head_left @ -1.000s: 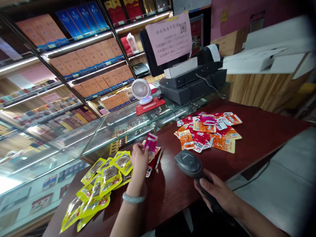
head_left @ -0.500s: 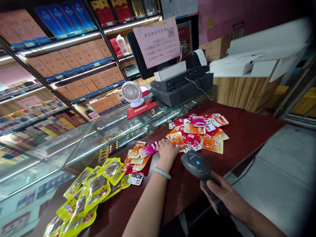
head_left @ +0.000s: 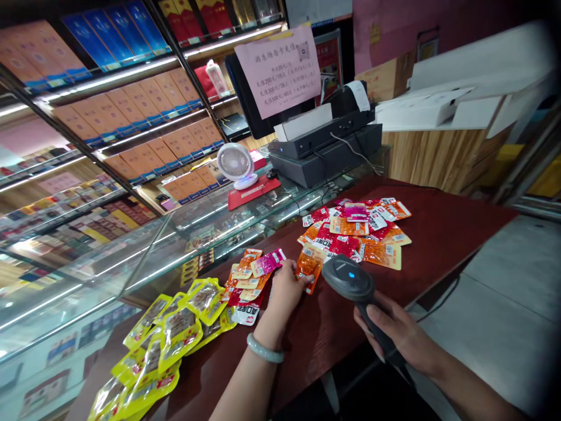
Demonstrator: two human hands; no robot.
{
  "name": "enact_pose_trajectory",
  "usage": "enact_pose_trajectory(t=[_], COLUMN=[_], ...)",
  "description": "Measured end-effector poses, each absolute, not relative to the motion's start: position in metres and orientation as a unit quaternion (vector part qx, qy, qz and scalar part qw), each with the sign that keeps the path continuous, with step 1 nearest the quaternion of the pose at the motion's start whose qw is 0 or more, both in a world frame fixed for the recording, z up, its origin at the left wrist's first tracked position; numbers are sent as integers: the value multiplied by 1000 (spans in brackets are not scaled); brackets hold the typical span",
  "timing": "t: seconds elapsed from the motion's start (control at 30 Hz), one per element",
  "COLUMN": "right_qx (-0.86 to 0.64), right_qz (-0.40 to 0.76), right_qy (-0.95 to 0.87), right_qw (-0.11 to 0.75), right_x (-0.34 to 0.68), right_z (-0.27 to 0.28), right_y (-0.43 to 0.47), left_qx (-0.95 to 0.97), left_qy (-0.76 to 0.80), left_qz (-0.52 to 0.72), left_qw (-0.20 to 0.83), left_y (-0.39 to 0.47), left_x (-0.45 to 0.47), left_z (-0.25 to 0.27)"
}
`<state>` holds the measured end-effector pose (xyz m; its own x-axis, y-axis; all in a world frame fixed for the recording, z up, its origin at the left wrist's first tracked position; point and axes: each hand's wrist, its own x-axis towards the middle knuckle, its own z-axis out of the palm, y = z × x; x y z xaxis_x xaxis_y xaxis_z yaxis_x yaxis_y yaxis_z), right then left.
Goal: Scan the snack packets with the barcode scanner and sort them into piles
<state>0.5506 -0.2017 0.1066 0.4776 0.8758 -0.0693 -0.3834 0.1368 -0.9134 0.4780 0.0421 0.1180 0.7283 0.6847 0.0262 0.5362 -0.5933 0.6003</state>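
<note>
My left hand (head_left: 288, 285), with a pale bangle on the wrist, is closed on the edge of an orange snack packet (head_left: 310, 264), thumb on top. Part of its grip is hidden. My right hand (head_left: 394, 330) is wrapped round the handle of a dark barcode scanner (head_left: 349, 278), whose blue light is lit. The scanner head is just right of the held packet. Beyond it lies a loose pile of red, orange and pink packets (head_left: 350, 231). Left of my left hand is a smaller pile of similar packets (head_left: 248, 283), beside several yellow snack bags (head_left: 179, 330).
The dark red tabletop (head_left: 442, 222) adjoins a glass display counter (head_left: 188, 228). On the glass stand a small white fan (head_left: 235, 162) and a dark cash drawer (head_left: 326, 158). A monitor with a pink notice (head_left: 280, 76) rises behind. A scanner cable hangs at the right edge.
My left hand has drawn the orange packet out of the far pile, toward me and slightly left. The scanner stays at nearly the same place, in my right hand. The view has shifted slightly.
</note>
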Motion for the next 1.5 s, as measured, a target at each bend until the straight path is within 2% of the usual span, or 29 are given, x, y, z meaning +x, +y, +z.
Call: enact_pose_trajectory(t=[0.13, 0.23, 0.37, 0.43, 0.5, 0.73, 0.93, 1.03, 1.2, 1.27, 1.37, 1.5], right_qx=[-478, -481, -478, -476, -482, -536, -562, -564, -560, -558, -548, -531], right_qz=[448, 448, 462, 463, 460, 425, 402, 396, 390, 391, 403, 421], right_qy=[-265, -263, -250, -251, -256, -267, -235, -240, -244, -237, -235, -242], right_qw=[707, 706, 704, 704, 700, 679, 684, 684, 689, 692, 694, 694], right_x=[547, 545, 544, 544, 544, 548, 552, 556, 562, 563, 560, 555], right_z=[111, 109, 97, 91, 87, 91, 95, 98, 107, 110, 110, 102], right_y=[-197, -199, -203, -204, -205, -222, -240, -245, -242, -238, -233, -229], left_qx=[880, 879, 878, 876, 877, 945, 952, 946, 907, 893, 891, 912], left_qy=[348, 388, 462, 473, 462, 294, 292, 305, 310, 308, 311, 308], left_qz=[126, 102, 69, 93, 126, 107, 65, 42, 61, 73, 75, 56], left_qw=[298, 257, 102, 9, -29, 94, 63, 102, 278, 319, 322, 264], left_y=[37, 45, 70, 80, 80, 25, -7, -2, 17, 22, 22, 18], left_x=[470, 451, 410, 399, 404, 510, 566, 562, 526, 511, 498, 492], left_z=[125, 137, 157, 165, 167, 144, 130, 130, 129, 128, 127, 132])
